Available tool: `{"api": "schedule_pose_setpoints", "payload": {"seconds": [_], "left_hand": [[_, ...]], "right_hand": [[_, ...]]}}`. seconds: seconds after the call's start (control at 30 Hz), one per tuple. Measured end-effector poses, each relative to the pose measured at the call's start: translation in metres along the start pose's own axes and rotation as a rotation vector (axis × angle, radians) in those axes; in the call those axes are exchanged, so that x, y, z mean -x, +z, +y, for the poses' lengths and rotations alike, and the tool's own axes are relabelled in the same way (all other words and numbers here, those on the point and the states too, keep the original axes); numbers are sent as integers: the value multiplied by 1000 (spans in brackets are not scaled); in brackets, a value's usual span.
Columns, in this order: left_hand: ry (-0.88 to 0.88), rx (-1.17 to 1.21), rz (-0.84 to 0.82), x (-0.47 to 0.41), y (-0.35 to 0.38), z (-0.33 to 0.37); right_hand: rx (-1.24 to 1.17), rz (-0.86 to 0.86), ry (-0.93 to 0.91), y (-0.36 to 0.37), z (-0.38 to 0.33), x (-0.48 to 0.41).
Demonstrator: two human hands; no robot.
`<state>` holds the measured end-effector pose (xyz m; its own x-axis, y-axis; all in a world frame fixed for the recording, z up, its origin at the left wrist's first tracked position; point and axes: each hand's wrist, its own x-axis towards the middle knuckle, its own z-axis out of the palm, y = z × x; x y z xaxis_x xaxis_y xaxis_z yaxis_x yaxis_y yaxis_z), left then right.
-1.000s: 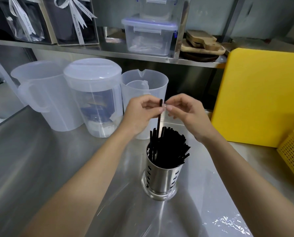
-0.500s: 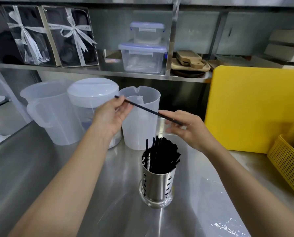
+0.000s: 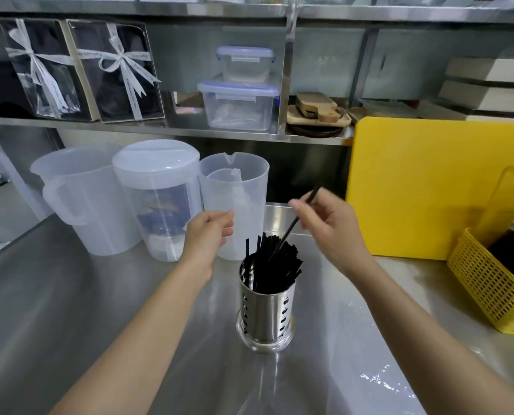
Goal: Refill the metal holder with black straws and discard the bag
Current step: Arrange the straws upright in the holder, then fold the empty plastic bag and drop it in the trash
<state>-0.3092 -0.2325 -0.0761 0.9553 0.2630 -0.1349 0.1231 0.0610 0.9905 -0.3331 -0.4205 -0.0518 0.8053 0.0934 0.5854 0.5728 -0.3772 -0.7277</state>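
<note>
The fingers of my right hand [image 3: 333, 232] pinch a single straw [image 3: 290, 229], tilted, its lower end among the black straws [image 3: 275, 266] in the metal holder [image 3: 264, 313] just below them. My left hand [image 3: 209, 235] hovers left of the holder, fingers curled, thumb against forefinger; I cannot tell whether they pinch anything. The clear bag [image 3: 369, 381] lies flat on the tabletop [image 3: 70, 310], well below both sets of fingers.

steel counter [image 3: 70, 310] | steel wall shelf [image 3: 130, 127] | yellow board [image 3: 429, 187] leaning
</note>
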Motion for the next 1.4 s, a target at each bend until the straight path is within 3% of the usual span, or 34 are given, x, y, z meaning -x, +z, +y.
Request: {"api": "schedule_pose_setpoints", "payload": {"seconds": [0.1, 0.17, 0.33, 0.43, 0.57, 0.83, 0.97, 1.13, 1.27, 1.4], "left_hand": [[114, -131, -46, 10, 0, -6], [176, -208, -82, 16, 1, -9], [372, -408, -108, 37, 7, -7], [591, -497, -129, 67, 25, -8], [810, -661, -349, 113, 59, -35], [670, -991, -735, 159, 103, -148], [553, -1107, -738, 153, 105, -186], [388, -1247, -713, 149, 107, -201], [139, -1065, -610, 147, 109, -200], [-144, -777, -532, 140, 110, -189]], "right_hand": [[283, -232, 158, 18, 22, 15], [487, -292, 192, 22, 32, 25], [408, -104, 249, -8, 33, 44], [441, -13, 280, -37, 37, 59], [540, 69, 463, -79, 52, 101], [755, 132, 979, -142, 84, 230], [791, 158, 1241, -161, 89, 278], [503, 261, 1435, -175, 100, 309], [246, 352, 1409, -177, 101, 314], [65, 306, 1400, -182, 94, 314]]}}
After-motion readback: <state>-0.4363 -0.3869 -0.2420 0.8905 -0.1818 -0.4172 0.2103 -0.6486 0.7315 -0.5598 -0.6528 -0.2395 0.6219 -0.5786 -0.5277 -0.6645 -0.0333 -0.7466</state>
